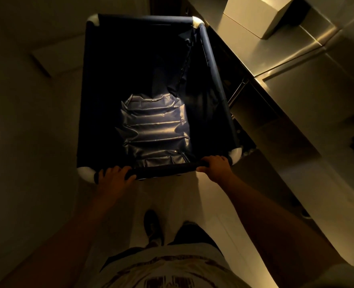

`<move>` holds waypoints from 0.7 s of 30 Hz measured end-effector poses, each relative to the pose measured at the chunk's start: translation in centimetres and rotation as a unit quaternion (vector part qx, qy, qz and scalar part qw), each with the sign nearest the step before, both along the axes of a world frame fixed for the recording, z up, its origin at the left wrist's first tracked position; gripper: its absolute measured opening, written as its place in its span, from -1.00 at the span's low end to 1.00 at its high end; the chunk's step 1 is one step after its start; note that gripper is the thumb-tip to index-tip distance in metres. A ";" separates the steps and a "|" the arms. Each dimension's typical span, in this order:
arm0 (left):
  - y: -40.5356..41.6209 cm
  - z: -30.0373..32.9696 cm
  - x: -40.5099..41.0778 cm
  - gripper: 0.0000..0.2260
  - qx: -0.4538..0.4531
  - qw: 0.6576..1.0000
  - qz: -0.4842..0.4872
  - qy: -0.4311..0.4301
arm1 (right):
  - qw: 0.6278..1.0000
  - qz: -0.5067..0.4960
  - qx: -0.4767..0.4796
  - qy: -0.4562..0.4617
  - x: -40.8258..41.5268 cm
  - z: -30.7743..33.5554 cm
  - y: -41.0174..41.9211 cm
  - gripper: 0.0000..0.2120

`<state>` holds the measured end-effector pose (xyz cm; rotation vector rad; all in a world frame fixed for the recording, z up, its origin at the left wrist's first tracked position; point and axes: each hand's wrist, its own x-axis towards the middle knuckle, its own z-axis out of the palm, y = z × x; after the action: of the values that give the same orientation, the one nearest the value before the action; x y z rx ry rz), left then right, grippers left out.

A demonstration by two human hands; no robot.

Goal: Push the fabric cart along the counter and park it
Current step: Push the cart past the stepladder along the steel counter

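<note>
Both hands grip the near rail of the dark fabric cart (pixel 130 84) as I watch, my left hand (pixel 114 176) and right hand (pixel 214 166) each curled around the padded bar, the cart standing on the pale floor (pixel 36 142) just beside the steel counter (pixel 309 65) on its right.

Dark fabric cart (pixel 142 84) beside steel counter (pixel 309 59), left hand (pixel 114 176), right hand (pixel 214 166) gripping near rail

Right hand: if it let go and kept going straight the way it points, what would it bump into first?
Probably the cart's dark right wall, or the shiny liner lower down. The right hand points over the near rail into the bin; depth is hard to judge.
</note>
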<state>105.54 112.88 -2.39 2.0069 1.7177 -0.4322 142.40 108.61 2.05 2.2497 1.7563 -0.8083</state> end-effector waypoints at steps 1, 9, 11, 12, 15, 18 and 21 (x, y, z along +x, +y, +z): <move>-0.4 0.1 -0.1 -0.50 -0.002 1.000 -0.001 0.000 | 1.000 0.000 -0.002 -0.001 -0.1 0.0 -0.5 -0.56; -4.2 0.3 -0.9 -0.55 -0.007 1.000 0.002 -0.008 | 1.000 -0.008 0.020 0.002 -1.1 -0.5 -5.9 -0.55; -5.2 0.0 -1.1 -0.56 -0.007 1.000 0.012 -0.007 | 1.000 -0.013 0.021 0.011 -1.3 -0.7 -7.2 -0.57; -5.8 -0.2 -1.1 -0.56 -0.008 1.000 0.018 -0.005 | 1.000 -0.017 0.020 0.017 -1.3 -0.8 -7.8 -0.57; -7.2 -0.8 -1.6 -0.56 -0.006 1.000 0.023 0.001 | 0.999 -0.022 0.031 0.031 -1.6 -1.4 -9.5 -0.57; -8.6 -1.3 -2.4 -0.54 -0.002 1.000 0.023 0.005 | 0.999 -0.010 0.038 0.023 -2.1 -2.1 -11.5 -0.56; -10.1 -1.5 -3.0 -0.53 -0.013 1.000 0.019 0.005 | 0.999 -0.002 0.032 0.017 -2.3 -2.9 -13.3 -0.54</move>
<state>102.56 102.78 -3.90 1.9533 1.7440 -0.4500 140.10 95.29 -0.83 2.2937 1.8195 -0.8076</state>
